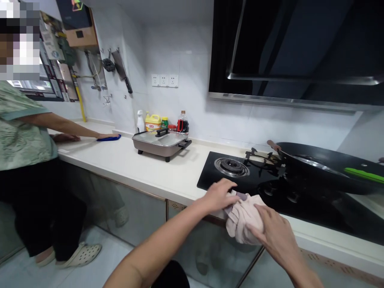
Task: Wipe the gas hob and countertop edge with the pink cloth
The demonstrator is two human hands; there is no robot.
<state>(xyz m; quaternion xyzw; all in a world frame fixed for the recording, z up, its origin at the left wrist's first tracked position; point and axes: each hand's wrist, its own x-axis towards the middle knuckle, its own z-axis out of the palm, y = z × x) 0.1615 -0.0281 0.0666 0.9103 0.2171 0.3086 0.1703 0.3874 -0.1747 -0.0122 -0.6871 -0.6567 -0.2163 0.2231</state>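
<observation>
A bunched pale pink cloth (pixel 244 220) is between my two hands, at the front edge of the black gas stove (pixel 207 176). My right hand (pixel 276 230) grips the cloth from the right, thumb and fingers around its side. From the left, my left hand (pixel 220 195) has its fingers on the cloth's upper corner, where a mauve patch shows. Just beyond my left hand is the bare left burner (pixel 231 167). A large black wok (pixel 318 168) with a brown handle sits on the stove's right side, a green-handled utensil (pixel 363 175) over it.
On the white counter (pixel 120 160) stands an electric pan (pixel 162 146) with a glass lid, bottles (pixel 153 122) behind it. At left, another person's hand (pixel 109 136) presses a blue cloth (pixel 109 139). A cleaver (pixel 121 70) hangs on the wall; the range hood (pixel 294 52) overhangs the stove.
</observation>
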